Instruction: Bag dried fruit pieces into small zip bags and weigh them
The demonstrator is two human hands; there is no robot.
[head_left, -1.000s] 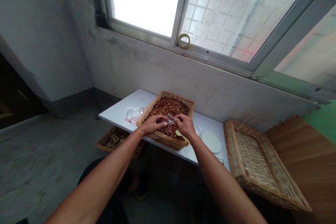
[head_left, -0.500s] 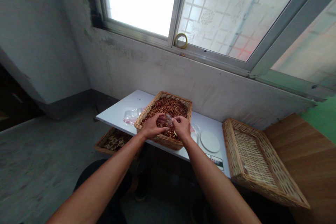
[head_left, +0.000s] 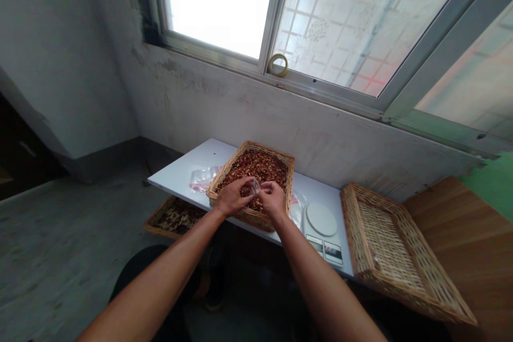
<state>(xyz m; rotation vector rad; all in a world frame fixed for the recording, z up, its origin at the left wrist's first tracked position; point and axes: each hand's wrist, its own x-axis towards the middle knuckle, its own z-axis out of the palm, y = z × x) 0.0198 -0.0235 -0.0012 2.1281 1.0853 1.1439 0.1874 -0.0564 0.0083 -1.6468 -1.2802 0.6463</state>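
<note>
A small clear plastic bag (head_left: 255, 187) is pinched between my two hands over a wicker basket (head_left: 289, 159). The basket is full of reddish-brown dried pieces (head_left: 258, 163) that look like chopped dried chilli. My left hand (head_left: 232, 196) curls its thumb and fingers around the bag's left side. On the other side, the fingertips of my right hand (head_left: 274, 197) grip the bag's edge. Whether anything is inside the bag, I cannot tell. More clear bags (head_left: 202, 177) lie left of the basket, and others (head_left: 297, 206) lie to its right.
The basket stands on a white table (head_left: 176, 171) against the wall. To the right are a white kitchen scale (head_left: 321, 219) and a tilted wicker tray (head_left: 388, 240). Another basket (head_left: 172, 219) sits below the table at left. A tape roll (head_left: 278, 65) rests on the windowsill.
My hands have come slightly closer together, and the bag between them looks more bunched. The camera view has shifted a little, showing more of the scale.
</note>
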